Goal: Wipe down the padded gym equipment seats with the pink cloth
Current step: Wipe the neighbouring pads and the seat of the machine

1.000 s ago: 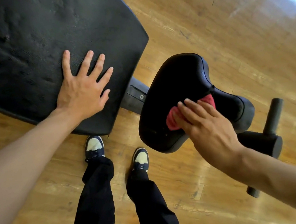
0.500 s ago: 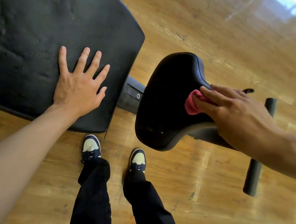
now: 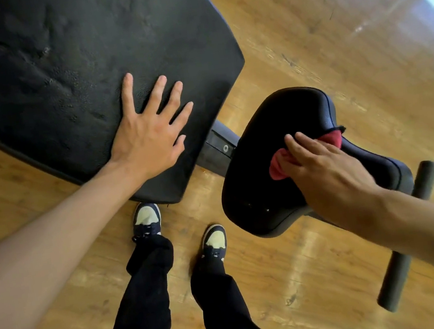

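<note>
Pink cloth pressed on the small padded seat, near its far seamed edge.

The pink cloth (image 3: pixel 279 165) lies bunched on top of the small padded seat (image 3: pixel 273 157), with another bit of it showing by the seat's piped edge; the right hand (image 3: pixel 325 177) covers it from the near side, fingers bent over it and pressing it down, the forearm running in from the lower right. To the left, a metal bracket (image 3: pixel 219 150) joins this seat to the big back pad (image 3: pixel 60 74), where the left hand (image 3: pixel 149 140) rests flat, fingers spread and straight, holding nothing, close to the pad's near edge. Bare wooden floor (image 3: pixel 321 274) lies open round the seat; the person's two shoes (image 3: pixel 145 218) stand just below the pad, and a foam roller bar (image 3: pixel 407 236) sticks out behind the right arm.
</note>
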Tool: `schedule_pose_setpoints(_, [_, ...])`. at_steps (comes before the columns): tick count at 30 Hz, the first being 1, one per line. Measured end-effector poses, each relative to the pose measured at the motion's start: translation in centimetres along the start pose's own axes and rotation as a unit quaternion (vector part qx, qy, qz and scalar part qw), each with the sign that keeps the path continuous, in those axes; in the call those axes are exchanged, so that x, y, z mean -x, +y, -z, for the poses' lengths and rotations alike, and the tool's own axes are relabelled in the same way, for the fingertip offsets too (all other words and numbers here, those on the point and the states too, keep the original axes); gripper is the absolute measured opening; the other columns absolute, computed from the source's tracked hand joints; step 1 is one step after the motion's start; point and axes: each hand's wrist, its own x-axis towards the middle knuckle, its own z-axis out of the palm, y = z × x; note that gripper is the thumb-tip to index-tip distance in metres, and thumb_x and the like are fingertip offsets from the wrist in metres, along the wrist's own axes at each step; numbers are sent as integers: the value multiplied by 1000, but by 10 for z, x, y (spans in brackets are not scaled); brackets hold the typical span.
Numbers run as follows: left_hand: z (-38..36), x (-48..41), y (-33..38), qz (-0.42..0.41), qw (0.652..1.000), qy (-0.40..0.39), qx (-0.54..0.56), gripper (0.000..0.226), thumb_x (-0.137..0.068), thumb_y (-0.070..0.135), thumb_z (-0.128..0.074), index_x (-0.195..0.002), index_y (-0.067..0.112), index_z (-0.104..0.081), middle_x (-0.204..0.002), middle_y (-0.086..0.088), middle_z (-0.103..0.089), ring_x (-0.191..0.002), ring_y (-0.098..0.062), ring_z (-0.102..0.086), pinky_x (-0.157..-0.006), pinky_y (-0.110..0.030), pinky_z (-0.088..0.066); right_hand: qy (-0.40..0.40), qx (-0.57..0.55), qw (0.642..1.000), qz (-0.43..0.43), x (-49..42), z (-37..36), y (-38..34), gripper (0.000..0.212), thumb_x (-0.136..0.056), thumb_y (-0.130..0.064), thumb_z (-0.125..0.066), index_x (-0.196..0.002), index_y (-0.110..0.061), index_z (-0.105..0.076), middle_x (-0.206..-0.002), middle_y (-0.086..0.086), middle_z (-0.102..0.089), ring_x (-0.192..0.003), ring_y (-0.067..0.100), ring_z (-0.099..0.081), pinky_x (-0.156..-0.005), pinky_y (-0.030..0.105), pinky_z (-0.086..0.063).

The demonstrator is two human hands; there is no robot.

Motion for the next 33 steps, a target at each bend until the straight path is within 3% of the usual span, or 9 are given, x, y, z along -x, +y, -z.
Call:
schedule_pose_setpoints(3, [0, 0, -1, 0, 1000, -3, -5, 64, -106, 49, -33, -164, 23, -28, -173, -15, -15, -158, -41, -11, -118, -80, -8, -63, -14, 996, -62, -75, -10, -16, 55, -108, -25, -31, -161, -18, -20, -169, 15, 0, -156, 32, 2, -126, 43, -4])
schedule_pose_setpoints(7, [0, 1, 0, -2, 1000, -3, -10, 63, -107, 50, -33, -164, 23, -28, -173, -14, -15, -158, -40, -12, -118, -79, -7, -94, -30, 993, -64, -157, -27, -21, 37, -108, -26, -40, -143, -21, -51, -165, 16, -19, -154, 34, -12, -125, 43, -10])
schedule_pose_setpoints(10, [3, -1, -1, -6, 1000, 1, -7, 63, -107, 49, -33, -164, 23, -28, -173, -14, -15, -158, -40, -12, -118, -78, -7, -66, 8, 997, -42, -124, -30, -25, 43, -107, -22, -37, -149, -14, -43, -157, 14, -35, -147, 34, -25, -120, 42, -19])
schedule_pose_setpoints(14, [4, 0, 0, -2, 1000, -5, -10, 64, -106, 49, -34, -164, 22, -27, -173, -14, -14, -158, -41, -11, -118, -78, -4, -115, -23, 989, 93, -40, -19, -34, 62, -106, -17, -35, -162, -28, -12, -169, 4, 1, -156, 29, 1, -121, 34, 8])
schedule_pose_setpoints(16, [3, 0, 0, -3, 1000, -5, -5, 64, -106, 49, -35, -164, 22, -28, -173, -14, -15, -158, -41, -12, -117, -78, -4, -97, -25, 990, 97, -61, -14, -20, 60, -106, -15, -35, -160, -34, -20, -170, 3, -6, -156, 26, -4, -124, 35, -7])
schedule_pose_setpoints(19, [0, 1, -1, -5, 1000, 2, -5, 63, -106, 49, -35, -163, 22, -29, -173, -14, -16, -158, -41, -13, -118, -79, -6, -42, -19, 999, 21, -135, -26, 1, 44, -104, -23, -38, -145, -36, -49, -149, 9, -42, -140, 31, -33, -115, 39, -29])
schedule_pose_setpoints(22, [0, 0, 0, -8, 1000, 2, -14, 63, -106, 48, -35, -163, 22, -31, -172, -14, -17, -158, -40, -14, -117, -79, -8, -46, -4, 998, -38, -157, -43, -5, 32, -104, -23, -47, -132, -29, -62, -145, 9, -48, -144, 32, -32, -119, 40, -23])
schedule_pose_setpoints(28, [6, 0, -1, -2, 1000, -12, -18, 64, -107, 50, -33, -164, 23, -26, -173, -13, -13, -159, -40, -11, -119, -77, -7, -133, -47, 973, 184, -50, -53, -76, 50, -105, -16, -41, -151, -35, -42, -164, -5, -29, -155, 22, -12, -127, 41, -7])
schedule_pose_setpoints(33, [4, 0, -1, -3, 1000, -10, -15, 64, -107, 50, -32, -164, 23, -27, -173, -13, -14, -159, -40, -12, -119, -77, -7, -79, -71, 994, 35, -134, -30, 0, 57, -93, -35, -21, -134, -47, -58, -151, -10, -45, -146, 23, -30, -118, 44, -28])
